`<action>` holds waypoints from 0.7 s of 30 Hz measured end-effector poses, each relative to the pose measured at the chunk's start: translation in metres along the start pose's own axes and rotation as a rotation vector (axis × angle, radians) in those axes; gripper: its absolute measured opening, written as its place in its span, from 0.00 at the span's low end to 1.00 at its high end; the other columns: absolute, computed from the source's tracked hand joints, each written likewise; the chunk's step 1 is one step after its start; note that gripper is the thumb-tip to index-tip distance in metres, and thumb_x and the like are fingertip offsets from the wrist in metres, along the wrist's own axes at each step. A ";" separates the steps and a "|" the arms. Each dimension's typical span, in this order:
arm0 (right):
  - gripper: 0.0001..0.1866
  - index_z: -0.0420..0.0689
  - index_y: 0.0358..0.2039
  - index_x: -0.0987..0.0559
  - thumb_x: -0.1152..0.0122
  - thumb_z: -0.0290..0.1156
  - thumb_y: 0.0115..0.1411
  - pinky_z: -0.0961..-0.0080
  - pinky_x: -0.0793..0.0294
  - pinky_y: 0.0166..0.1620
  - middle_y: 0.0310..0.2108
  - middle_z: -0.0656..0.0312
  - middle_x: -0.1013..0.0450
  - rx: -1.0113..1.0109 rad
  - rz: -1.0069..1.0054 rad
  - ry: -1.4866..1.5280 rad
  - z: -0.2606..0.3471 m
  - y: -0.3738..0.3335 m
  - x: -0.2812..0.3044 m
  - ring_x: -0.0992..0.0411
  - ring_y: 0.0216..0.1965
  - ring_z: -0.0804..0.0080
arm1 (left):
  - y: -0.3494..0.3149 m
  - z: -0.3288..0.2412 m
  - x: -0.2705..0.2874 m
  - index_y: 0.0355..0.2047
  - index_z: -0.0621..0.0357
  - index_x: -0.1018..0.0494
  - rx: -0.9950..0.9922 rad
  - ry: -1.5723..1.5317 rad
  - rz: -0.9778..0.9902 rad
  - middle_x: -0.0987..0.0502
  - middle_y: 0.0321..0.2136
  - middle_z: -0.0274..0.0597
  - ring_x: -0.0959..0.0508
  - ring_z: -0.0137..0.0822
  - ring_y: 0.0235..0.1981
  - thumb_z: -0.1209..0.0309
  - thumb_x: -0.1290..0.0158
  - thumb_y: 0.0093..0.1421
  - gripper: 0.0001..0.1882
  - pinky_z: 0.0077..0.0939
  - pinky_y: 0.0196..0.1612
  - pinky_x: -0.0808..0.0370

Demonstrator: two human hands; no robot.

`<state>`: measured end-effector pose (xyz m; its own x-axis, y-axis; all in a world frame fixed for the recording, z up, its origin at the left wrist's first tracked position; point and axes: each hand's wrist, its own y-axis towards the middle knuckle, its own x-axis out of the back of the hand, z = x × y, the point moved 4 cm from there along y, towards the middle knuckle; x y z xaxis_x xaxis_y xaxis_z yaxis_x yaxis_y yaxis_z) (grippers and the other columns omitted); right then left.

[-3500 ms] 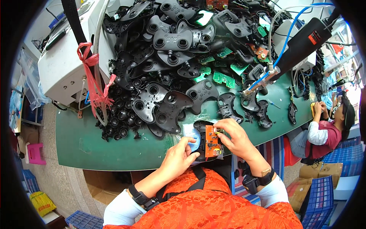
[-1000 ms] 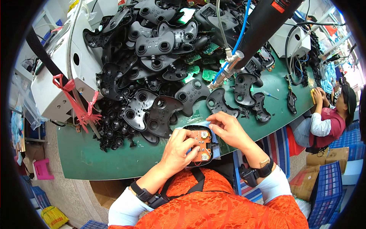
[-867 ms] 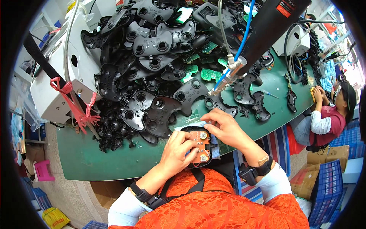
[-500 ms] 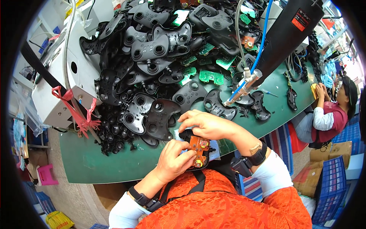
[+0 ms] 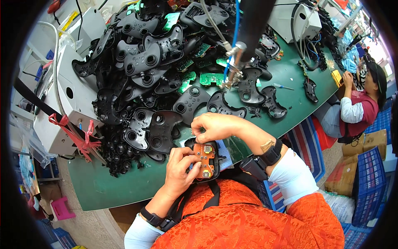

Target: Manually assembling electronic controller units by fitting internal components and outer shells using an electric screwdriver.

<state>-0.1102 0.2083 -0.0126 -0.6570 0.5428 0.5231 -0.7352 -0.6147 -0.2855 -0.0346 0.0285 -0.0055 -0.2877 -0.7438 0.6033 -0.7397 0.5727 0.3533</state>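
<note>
Table (image 5: 124,189): green top, curving from the lower left of the frame to the upper right; your work sits at its near edge, lower centre.

Heap of black controller shells (image 5: 141,79): fills the upper left and centre, with green circuit boards (image 5: 211,78) scattered among them. Keep your elbows clear of its loose near edge.

White machine housing (image 5: 72,103): left of the heap, red ties hanging from it.

Hanging screwdriver (image 5: 236,68): suspended at upper centre, tip above the table and well apart from your hands.

Co-worker in a red top (image 5: 360,114): seated at the far right, hands on their own work.

Black shell half with an orange board (image 5: 205,159): the piece in hand, lower centre, just above your chest.

Left hand (image 5: 180,168): closed around the shell's left side, thumb on the orange board. Keep that grip firm so the shell cannot rock.

Right hand (image 5: 215,126): fingertips pinched narrow at the shell's top edge; whether they hold a small part you cannot tell. Seat the board flat before you let go.
</note>
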 end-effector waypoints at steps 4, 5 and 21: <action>0.11 0.36 0.26 0.19 0.34 0.33 0.48 0.65 0.25 0.33 0.24 0.53 0.21 0.075 -0.161 0.022 -0.007 0.000 -0.002 0.22 0.28 0.61 | 0.000 -0.001 -0.003 0.33 0.58 0.23 0.006 0.042 0.001 0.26 0.39 0.44 0.27 0.46 0.41 0.77 0.36 0.50 0.10 0.37 0.43 0.28; 0.11 0.36 0.26 0.19 0.34 0.32 0.48 0.66 0.24 0.33 0.24 0.52 0.21 0.087 -0.180 0.017 -0.006 0.000 -0.002 0.22 0.28 0.62 | -0.001 -0.002 -0.003 0.33 0.58 0.23 -0.010 0.055 0.006 0.26 0.40 0.44 0.28 0.46 0.41 0.76 0.36 0.50 0.10 0.37 0.43 0.28; 0.09 0.39 0.30 0.22 0.39 0.31 0.52 0.59 0.27 0.47 0.35 0.53 0.26 0.133 -0.177 -0.180 0.013 -0.013 -0.011 0.26 0.44 0.53 | -0.005 -0.005 0.016 0.34 0.58 0.22 -0.039 0.068 0.087 0.25 0.41 0.43 0.27 0.46 0.40 0.76 0.36 0.50 0.10 0.38 0.43 0.28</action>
<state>-0.0911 0.2033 -0.0042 -0.4716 0.5450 0.6932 -0.7996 -0.5957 -0.0757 -0.0327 0.0160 0.0062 -0.3068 -0.6661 0.6798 -0.6892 0.6481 0.3241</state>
